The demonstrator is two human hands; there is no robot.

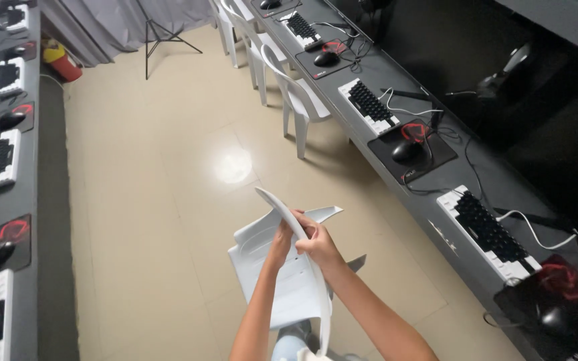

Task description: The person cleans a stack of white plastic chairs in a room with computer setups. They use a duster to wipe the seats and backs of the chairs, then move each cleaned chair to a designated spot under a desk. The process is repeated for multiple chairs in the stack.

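Near centre, low in view: left hand [279, 242] and right hand [317, 242] both closed around the curved top edge of a white plastic chair [282, 281], fingers wrapped over the backrest rim, the two hands touching or almost touching side by side. Chair tilted, seat facing up and left, one armrest pointing right, held above the beige tiled floor [148, 200]; legs hidden below the frame edge. Forearms entering from the near edge, converging at the rim.

Farther out, to the right: long dark desk [449, 220] running from near right to far centre, bearing white-framed keyboards with black keys [486, 232], black mice on black-and-red mouse pads [413, 148] and loose cables. Beside that desk, far of the hands: row of matching white plastic chairs [299, 100] pushed toward the desk edge. Along the left edge: second dark desk [15, 187] with similar keyboards, mice and pads. Far left corner: red fire extinguisher [61, 61] lying near a grey curtain [122, 20]; black tripod [158, 37] standing just right of it. Bright light reflection on the floor, far of the held chair.
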